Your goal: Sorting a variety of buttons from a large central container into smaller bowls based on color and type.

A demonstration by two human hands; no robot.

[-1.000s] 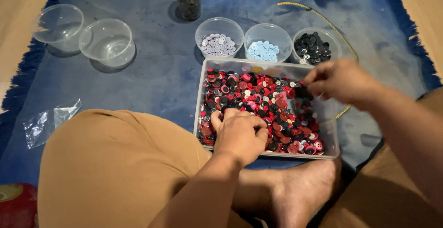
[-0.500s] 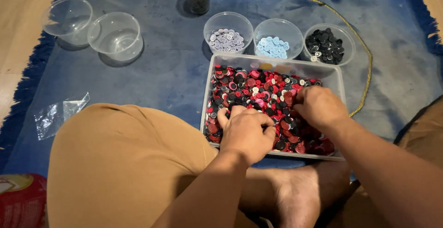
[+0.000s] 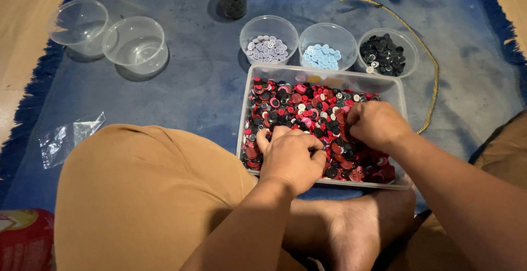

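Buttons (image 3: 307,109), small glossy discs in red, black and pink, fill the clear plastic tray (image 3: 324,79) under both hands. Left hand (image 3: 291,156) and right hand (image 3: 376,125) rest curled in the heap; whether either pinches one, I cannot tell. Picking singly with fingertips seems best. Beyond them stand three round tubs (image 3: 329,32).

One camera, worn on the head, looked steeply down and forward over the person's lap. It sat close above a clear tray (image 3: 395,87) of buttons on a blue mat (image 3: 186,84), both hands reaching in from the lower edge. No second view overlapped it.
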